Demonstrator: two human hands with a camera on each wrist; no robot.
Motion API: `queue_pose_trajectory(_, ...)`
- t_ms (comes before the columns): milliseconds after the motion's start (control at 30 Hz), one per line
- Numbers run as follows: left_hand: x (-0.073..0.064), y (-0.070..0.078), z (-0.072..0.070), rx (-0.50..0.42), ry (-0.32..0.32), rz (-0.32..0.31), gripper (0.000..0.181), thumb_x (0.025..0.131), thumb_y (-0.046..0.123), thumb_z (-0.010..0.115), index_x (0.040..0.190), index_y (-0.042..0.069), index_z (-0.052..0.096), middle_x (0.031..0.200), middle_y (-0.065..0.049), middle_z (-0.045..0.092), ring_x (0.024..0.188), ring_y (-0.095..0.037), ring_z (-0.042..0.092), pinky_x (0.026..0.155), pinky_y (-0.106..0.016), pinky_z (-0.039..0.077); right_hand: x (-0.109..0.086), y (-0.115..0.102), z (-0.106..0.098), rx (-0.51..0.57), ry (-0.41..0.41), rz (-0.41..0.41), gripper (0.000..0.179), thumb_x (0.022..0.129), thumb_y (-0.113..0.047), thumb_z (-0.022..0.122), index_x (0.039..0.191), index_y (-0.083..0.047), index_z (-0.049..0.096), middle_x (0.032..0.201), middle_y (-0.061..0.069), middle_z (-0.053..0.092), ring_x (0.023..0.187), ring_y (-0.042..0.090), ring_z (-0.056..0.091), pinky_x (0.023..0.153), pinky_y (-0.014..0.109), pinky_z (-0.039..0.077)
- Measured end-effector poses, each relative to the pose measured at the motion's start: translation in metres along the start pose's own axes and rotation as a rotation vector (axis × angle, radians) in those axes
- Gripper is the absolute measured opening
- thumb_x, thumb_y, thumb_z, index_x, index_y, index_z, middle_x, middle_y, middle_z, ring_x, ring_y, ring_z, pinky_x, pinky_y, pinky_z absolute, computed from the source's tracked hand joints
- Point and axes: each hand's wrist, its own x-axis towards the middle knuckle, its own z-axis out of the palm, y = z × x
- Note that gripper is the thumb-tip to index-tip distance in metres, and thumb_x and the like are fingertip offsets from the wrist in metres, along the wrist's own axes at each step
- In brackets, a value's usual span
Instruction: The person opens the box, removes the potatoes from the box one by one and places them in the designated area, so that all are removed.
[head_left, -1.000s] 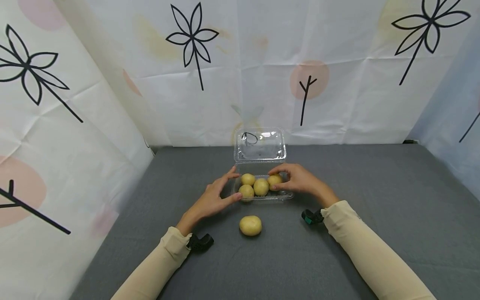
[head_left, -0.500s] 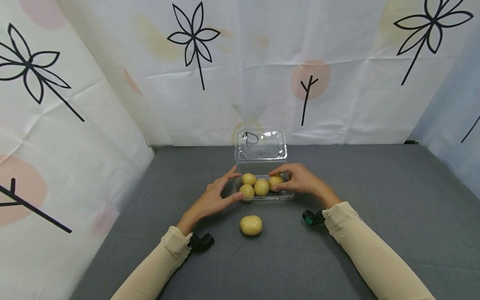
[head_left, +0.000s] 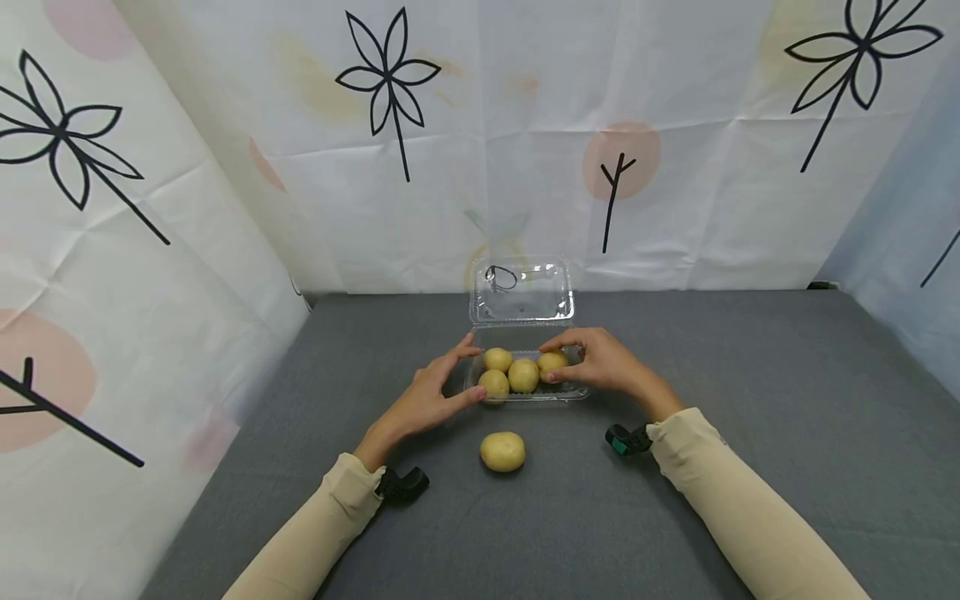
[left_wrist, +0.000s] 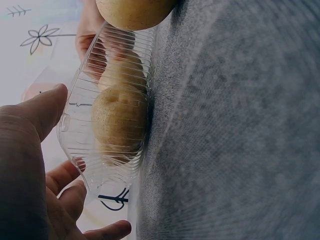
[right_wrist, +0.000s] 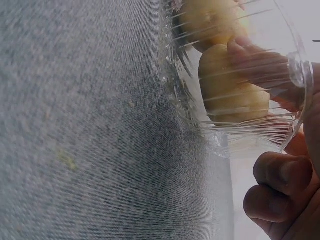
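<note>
A clear plastic clamshell container [head_left: 522,304] stands on the table with its lid raised at the back. Its base holds several yellow potatoes, among them a front left potato [head_left: 493,385] and a middle potato [head_left: 523,376]. Inside the right end, my right hand [head_left: 606,362] grips a potato [right_wrist: 220,87] between thumb and fingers, seen through the ribbed wall in the right wrist view. My left hand [head_left: 427,405] spreads around the container's left end, thumb at the front corner, fingertips at the rim in the left wrist view. One loose potato [head_left: 502,452] lies in front.
A grey cloth covers the table [head_left: 570,517]. Behind it hangs a white curtain [head_left: 690,200] with plant drawings, close behind the raised lid. A black wrist device [head_left: 402,485] sits at the left cuff and another black device [head_left: 628,438] at the right.
</note>
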Motion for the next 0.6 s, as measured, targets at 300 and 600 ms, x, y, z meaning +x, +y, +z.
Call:
queue_pose_trajectory(300, 0.0, 0.0, 0.0, -0.005, 0.006, 0.011, 0.066, 0.098, 0.05, 0.063, 0.156, 0.026, 0.04, 0.172, 0.01, 0.014, 0.156, -0.034, 0.025, 0.113, -0.078, 0.015, -0.006, -0.001, -0.001, 0.034, 0.053, -0.01, 0.042, 0.084, -0.024, 0.086, 0.122, -0.009, 0.074, 0.118, 0.006, 0.075, 0.081, 0.015, 0.055, 0.063, 0.024, 0.043)
queue_pose_trajectory(600, 0.001, 0.0, 0.001, -0.007, 0.001, 0.003, 0.065, 0.099, 0.048, 0.063, 0.156, 0.026, 0.04, 0.171, 0.012, 0.014, 0.156, -0.034, 0.025, 0.113, -0.077, 0.014, -0.014, -0.009, -0.003, 0.061, 0.104, 0.006, 0.043, 0.084, -0.023, 0.085, 0.125, -0.011, 0.073, 0.124, 0.007, 0.072, 0.075, 0.013, 0.052, 0.063, 0.025, 0.042)
